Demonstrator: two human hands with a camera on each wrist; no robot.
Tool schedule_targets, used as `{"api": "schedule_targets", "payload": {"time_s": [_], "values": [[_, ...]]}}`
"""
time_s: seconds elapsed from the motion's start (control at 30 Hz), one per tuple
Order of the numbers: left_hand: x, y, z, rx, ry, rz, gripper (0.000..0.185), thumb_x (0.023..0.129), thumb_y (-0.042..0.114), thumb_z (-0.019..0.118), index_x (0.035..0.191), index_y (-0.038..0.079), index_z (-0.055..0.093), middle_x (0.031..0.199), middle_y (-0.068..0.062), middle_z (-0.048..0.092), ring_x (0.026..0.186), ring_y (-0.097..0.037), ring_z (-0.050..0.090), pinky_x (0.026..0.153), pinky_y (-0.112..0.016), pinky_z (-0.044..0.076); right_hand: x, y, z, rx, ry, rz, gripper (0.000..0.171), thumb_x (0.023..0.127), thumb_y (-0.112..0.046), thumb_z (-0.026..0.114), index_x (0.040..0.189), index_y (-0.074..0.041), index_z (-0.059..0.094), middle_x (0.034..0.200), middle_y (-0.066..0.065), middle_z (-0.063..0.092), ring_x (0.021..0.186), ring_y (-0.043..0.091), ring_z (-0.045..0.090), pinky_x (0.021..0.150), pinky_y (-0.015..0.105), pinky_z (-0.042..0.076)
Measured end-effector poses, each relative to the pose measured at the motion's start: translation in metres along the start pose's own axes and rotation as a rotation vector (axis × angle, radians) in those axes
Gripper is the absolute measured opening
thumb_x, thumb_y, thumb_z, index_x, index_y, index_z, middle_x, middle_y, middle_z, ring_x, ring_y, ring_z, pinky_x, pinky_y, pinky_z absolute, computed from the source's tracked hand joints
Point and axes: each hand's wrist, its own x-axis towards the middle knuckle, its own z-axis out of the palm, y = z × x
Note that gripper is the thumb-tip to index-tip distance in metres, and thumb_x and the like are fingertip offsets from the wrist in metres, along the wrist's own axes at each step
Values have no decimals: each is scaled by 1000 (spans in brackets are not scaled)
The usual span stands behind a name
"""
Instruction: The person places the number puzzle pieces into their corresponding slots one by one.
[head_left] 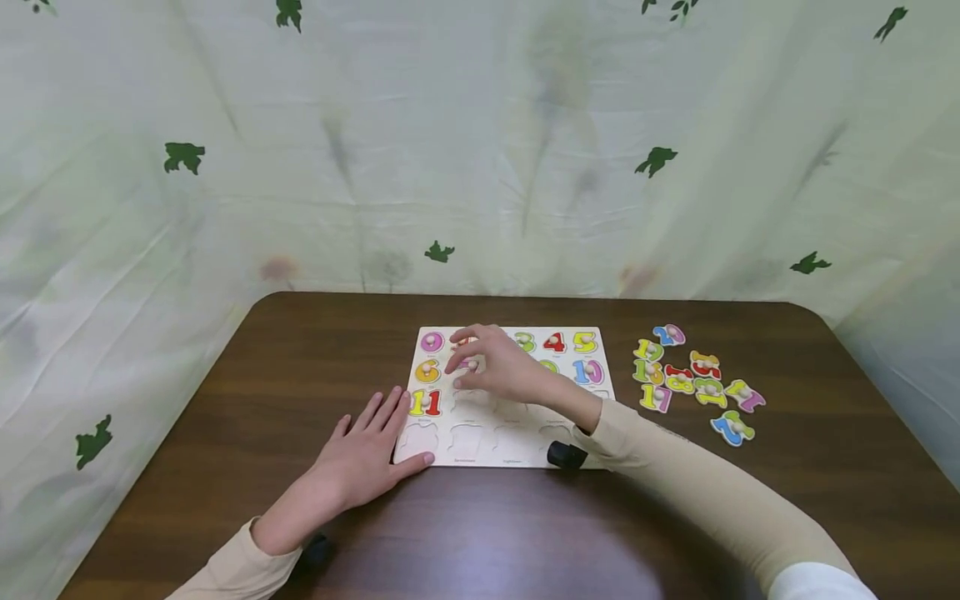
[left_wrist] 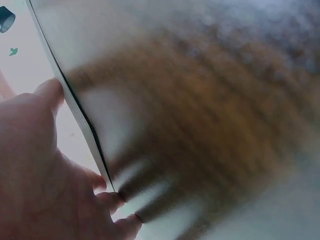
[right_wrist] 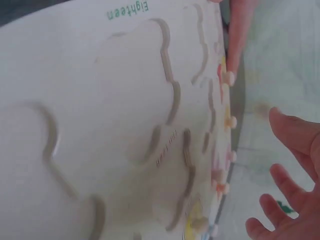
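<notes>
A white number puzzle board (head_left: 517,446) lies on the dark brown table (head_left: 487,533). Coloured numbers 0 (head_left: 432,342), 3, 4, 5, 6, 10 and 11 (head_left: 424,403) sit in it, and the lower rows show empty cut-outs (right_wrist: 135,90). My right hand (head_left: 491,367) hovers over the board's upper middle. Its fingers (right_wrist: 295,135) are spread and hold nothing. Flat on the table lies my left hand (head_left: 360,454), at the board's near left corner. Its thumb (left_wrist: 50,92) and fingertips touch the board's edge (left_wrist: 82,120).
Several loose number pieces (head_left: 697,379) lie scattered on the table right of the board. A pale leaf-print cloth (head_left: 480,150) hangs behind and around the table. The table's edges run near on the left and right.
</notes>
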Motion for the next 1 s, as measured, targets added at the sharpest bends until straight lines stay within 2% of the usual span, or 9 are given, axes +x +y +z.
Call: {"api": "schedule_targets", "payload": {"time_s": [0.17, 0.43, 0.67, 1.0], "values": [[0, 0, 1, -5, -3, -1, 99, 88, 75, 46, 157, 8, 23, 161, -14, 20, 147, -36, 17, 106, -68, 21, -19, 8, -18, 50, 64, 20, 14, 87, -18, 78, 100, -16, 78, 137, 6, 54, 129, 28, 38, 101, 45, 36], [-3, 2, -2, -10, -4, 4, 99, 88, 75, 45, 157, 7, 22, 161, -14, 21, 147, -37, 18, 106, -69, 21, -52, 19, -52, 62, 140, 80, 16, 88, -19, 76, 104, -17, 77, 136, 1, 54, 130, 26, 38, 101, 47, 37], [-3, 1, 1, -5, 1, 2, 100, 88, 75, 46, 157, 6, 22, 161, -15, 21, 146, -39, 19, 104, -70, 22, -82, 29, -74, 33, 169, 160, 17, 88, -23, 76, 104, -19, 77, 137, -2, 53, 131, 25, 39, 100, 50, 38], [0, 2, -2, -2, -27, -1, 102, 87, 77, 44, 157, 7, 21, 161, -15, 20, 147, -38, 17, 105, -70, 21, -128, 51, -118, -21, 231, 177, 17, 91, -22, 74, 107, -17, 74, 138, 3, 53, 131, 28, 44, 95, 50, 41]]}}
